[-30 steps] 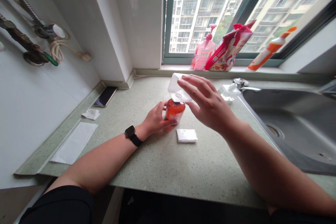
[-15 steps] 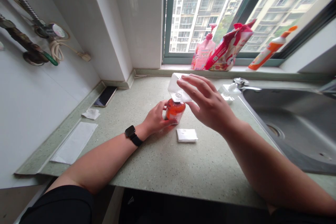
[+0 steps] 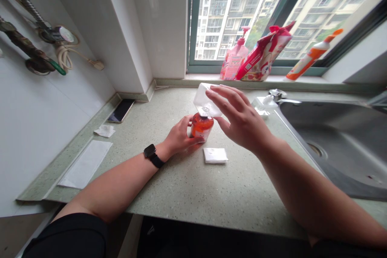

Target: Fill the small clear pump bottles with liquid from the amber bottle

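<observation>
My left hand (image 3: 182,135), with a black watch on its wrist, is closed around an orange-red translucent bottle (image 3: 202,125) that stands upright on the counter. Directly above it, my right hand (image 3: 238,117) grips a clear, square-sided bottle (image 3: 203,98). This clear bottle is turned upside down and tilted, its mouth down at the orange bottle's top; the join itself is hard to make out. Just in front of the orange bottle lies a folded white tissue (image 3: 215,155).
A clear pump dispenser (image 3: 265,105) stands right of my right hand, beside the steel sink (image 3: 338,141) and faucet (image 3: 281,96). Leftward lie a phone (image 3: 121,111), a crumpled tissue (image 3: 105,130) and a flat white sheet (image 3: 86,164). A pink pump bottle (image 3: 234,60) stands on the windowsill.
Hardly anything differs. The clear bottle and my right hand's fingers have shifted very slightly, while my left hand keeps its hold on the orange bottle.
</observation>
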Action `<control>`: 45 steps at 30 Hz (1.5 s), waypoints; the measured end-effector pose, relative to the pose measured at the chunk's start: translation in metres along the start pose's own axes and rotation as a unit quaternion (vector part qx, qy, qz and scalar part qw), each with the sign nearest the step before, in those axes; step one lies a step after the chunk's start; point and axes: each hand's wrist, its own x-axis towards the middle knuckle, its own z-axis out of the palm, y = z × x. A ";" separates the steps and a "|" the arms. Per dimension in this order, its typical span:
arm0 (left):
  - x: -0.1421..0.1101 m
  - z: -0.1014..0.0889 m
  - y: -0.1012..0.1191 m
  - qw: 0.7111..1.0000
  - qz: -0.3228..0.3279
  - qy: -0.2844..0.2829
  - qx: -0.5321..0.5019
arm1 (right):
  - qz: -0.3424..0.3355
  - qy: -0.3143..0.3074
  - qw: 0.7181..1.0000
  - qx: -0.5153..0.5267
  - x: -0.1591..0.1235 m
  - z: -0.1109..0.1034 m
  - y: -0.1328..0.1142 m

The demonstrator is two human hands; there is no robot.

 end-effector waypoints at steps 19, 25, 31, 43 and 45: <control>0.001 -0.001 0.001 1.000 -0.012 -0.011 -0.007 | 0.029 0.017 0.999 -0.012 -0.002 -0.003 0.003; 0.001 -0.002 0.003 1.000 -0.009 -0.009 -0.004 | 0.034 0.008 0.999 -0.015 -0.003 -0.003 0.004; 0.000 -0.001 0.002 1.000 -0.011 -0.009 0.001 | 0.028 0.009 0.999 -0.013 -0.003 -0.003 0.004; 0.001 -0.001 0.003 1.000 -0.014 -0.008 -0.015 | 0.029 0.013 0.999 -0.009 -0.002 -0.005 0.005; 0.001 -0.001 0.002 1.000 -0.012 -0.008 -0.014 | 0.030 0.022 0.999 -0.012 -0.002 -0.006 0.005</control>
